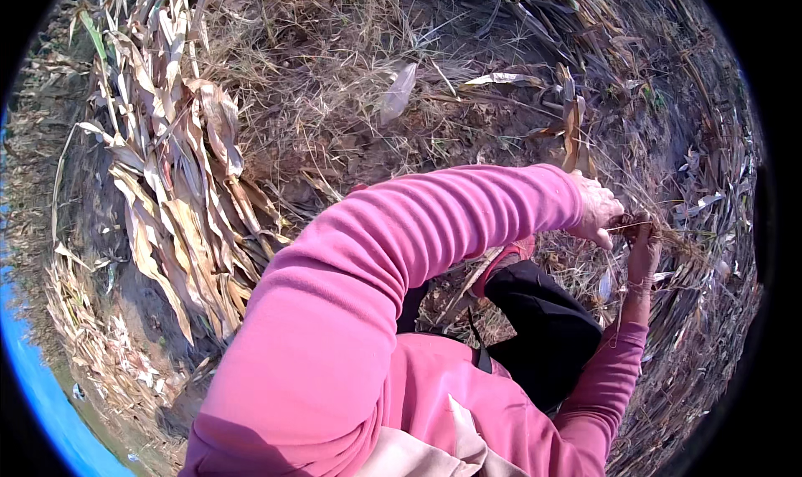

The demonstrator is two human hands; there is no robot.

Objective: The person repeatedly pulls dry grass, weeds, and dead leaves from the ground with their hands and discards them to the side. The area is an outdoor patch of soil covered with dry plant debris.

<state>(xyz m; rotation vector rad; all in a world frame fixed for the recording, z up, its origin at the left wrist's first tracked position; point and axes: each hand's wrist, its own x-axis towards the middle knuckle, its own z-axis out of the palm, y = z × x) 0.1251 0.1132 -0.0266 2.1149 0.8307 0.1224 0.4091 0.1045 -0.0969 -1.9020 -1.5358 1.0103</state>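
Note:
Both hands are together at the right of the head view, low over the ground. My left hand (595, 209) reaches across from the left, palm down, its thumb apart from the fingers. Its fingertips meet a small tuft of dry grass (621, 225); whether they pinch it cannot be told. My right hand (641, 242) comes up from below with bent fingers closed around the tuft, and thin stalks stick out past it to the right. Part of the right fingers is in shade. Beside my left wrist stands a dry, broken corn stalk (572, 129).
A large heap of dry corn stalks (182, 164) lies on the left, another pile (583, 19) at the upper right. Dry grass and loose husks, one pale husk (398, 93) among them, cover the soil. My bent leg (545, 314) and red shoe (504, 261) are below the hands.

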